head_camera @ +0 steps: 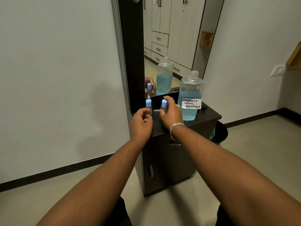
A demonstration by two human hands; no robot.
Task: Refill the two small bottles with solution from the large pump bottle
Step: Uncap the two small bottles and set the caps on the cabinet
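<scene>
Fingers (169, 99) of right hand (171, 112) wrap right small bottle (163, 106) | left hand (140, 121) loose, holding nothing, just before left small bottle (148, 106) | both upright | big bottle (190, 97) right.

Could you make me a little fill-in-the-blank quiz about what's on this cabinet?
1. Both small bottles have caps coloured ____.
2. The large bottle bears a handwritten label reading "Contact Lens ____".
3. The right hand wears a silver ____ at the wrist.
4. The large bottle stands on the dark cabinet in front of a ____.

Missing words: blue; Solution; bracelet; mirror.
</scene>
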